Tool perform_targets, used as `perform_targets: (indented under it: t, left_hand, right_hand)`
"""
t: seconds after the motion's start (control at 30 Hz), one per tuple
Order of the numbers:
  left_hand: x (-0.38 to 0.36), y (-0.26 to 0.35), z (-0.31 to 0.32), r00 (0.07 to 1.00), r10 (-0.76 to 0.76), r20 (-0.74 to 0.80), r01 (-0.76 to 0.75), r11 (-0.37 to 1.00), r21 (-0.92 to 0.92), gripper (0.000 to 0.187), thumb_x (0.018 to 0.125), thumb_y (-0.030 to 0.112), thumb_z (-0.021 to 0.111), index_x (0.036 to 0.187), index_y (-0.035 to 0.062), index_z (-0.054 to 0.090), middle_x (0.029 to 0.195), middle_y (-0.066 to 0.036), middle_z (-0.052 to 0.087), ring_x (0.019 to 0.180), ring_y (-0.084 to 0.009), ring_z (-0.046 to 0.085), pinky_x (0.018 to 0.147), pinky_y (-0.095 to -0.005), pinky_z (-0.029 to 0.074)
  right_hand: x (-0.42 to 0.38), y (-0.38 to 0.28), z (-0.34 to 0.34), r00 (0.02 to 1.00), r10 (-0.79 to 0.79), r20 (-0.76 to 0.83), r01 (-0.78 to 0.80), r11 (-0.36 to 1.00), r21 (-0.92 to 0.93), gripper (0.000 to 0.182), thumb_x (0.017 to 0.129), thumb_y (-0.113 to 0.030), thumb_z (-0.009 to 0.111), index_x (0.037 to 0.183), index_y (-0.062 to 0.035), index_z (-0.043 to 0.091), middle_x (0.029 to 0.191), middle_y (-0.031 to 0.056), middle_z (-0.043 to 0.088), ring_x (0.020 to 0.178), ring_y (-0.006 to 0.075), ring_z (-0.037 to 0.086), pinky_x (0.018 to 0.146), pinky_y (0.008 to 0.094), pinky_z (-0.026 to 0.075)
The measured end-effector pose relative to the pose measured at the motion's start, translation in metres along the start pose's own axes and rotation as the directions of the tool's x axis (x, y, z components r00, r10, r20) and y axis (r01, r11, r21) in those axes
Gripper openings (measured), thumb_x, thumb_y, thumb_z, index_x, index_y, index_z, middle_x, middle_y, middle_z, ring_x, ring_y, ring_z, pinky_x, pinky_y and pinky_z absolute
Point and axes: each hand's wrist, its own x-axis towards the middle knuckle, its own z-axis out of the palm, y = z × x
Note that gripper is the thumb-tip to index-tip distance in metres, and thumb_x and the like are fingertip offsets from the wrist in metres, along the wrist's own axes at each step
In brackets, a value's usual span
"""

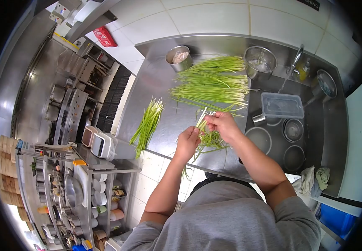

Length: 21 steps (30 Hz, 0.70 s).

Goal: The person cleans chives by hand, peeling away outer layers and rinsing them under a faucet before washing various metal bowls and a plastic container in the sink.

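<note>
Near the front edge of the steel counter (168,140), my left hand (188,142) is closed around a few green stalks (202,121) with pale ends pointing up. My right hand (222,124) pinches at the pale ends, just right of the left hand. Under both hands lies a loose heap of green leaves and scraps (212,140). A large spread of green stalks (214,85) lies behind the hands, pale ends to the right. To the left is a smaller separate bunch (148,123), pale ends toward the back.
A metal pot (179,58) holding a bag stands at the back left, another pot (260,62) at the back right. The sink (314,138) holds a plastic container (282,105) and round pans under a running tap (299,56). Cloths (306,180) hang at its front edge.
</note>
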Motion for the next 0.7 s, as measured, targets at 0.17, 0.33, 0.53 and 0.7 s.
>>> perform_targets:
  t: [0.17, 0.33, 0.53, 0.7]
  left_hand:
    - [-0.001, 0.0, -0.001, 1.0, -0.001, 0.008, 0.001, 1.0, -0.01, 0.026, 0.096, 0.022, 0.042, 0.087, 0.003, 0.058, 0.054, 0.003, 0.04, 0.045, -0.0046, 0.031, 0.041, -0.0203, 0.024]
    - [-0.006, -0.005, -0.017, 0.998, -0.052, 0.039, 0.054, 0.997, -0.047, 0.025, 0.095, 0.02, 0.041, 0.088, 0.0025, 0.057, 0.052, 0.003, 0.039, 0.044, -0.0052, 0.031, 0.041, -0.021, 0.023]
    - [-0.008, -0.017, -0.029, 0.996, 0.026, -0.089, -0.017, 0.995, 0.095, 0.024, 0.095, 0.02, 0.042, 0.087, 0.0024, 0.056, 0.052, 0.002, 0.04, 0.043, -0.0058, 0.032, 0.04, -0.0221, 0.025]
    - [0.001, -0.022, -0.021, 0.99, 0.059, -0.129, -0.038, 0.986, 0.164, 0.023, 0.094, 0.02, 0.043, 0.082, 0.0034, 0.053, 0.054, 0.001, 0.043, 0.045, -0.0054, 0.034, 0.041, -0.0224, 0.027]
  right_hand:
    - [-0.002, -0.002, 0.0, 1.0, 0.021, -0.009, -0.02, 0.994, 0.107, 0.011, 0.084, -0.013, 0.064, 0.083, -0.002, 0.062, 0.07, 0.002, 0.059, 0.057, 0.0087, 0.052, 0.055, 0.022, 0.044]
    - [0.018, 0.007, -0.035, 0.977, 0.014, -0.215, 0.056, 0.948, 0.314, 0.016, 0.084, -0.013, 0.065, 0.087, 0.0019, 0.062, 0.074, 0.0048, 0.06, 0.06, 0.0104, 0.053, 0.059, 0.0245, 0.046]
    - [0.014, 0.003, -0.049, 0.941, -0.337, -0.029, 0.212, 0.655, -0.725, 0.022, 0.077, -0.005, 0.065, 0.099, -0.0074, 0.064, 0.093, 0.0017, 0.06, 0.086, 0.0152, 0.055, 0.074, 0.0307, 0.048]
    - [-0.016, -0.013, 0.018, 0.629, -0.582, 0.516, 0.666, 0.06, -0.744, 0.02, 0.07, -0.011, 0.067, 0.09, -0.0131, 0.066, 0.095, 0.0022, 0.06, 0.096, 0.021, 0.053, 0.085, 0.0376, 0.041]
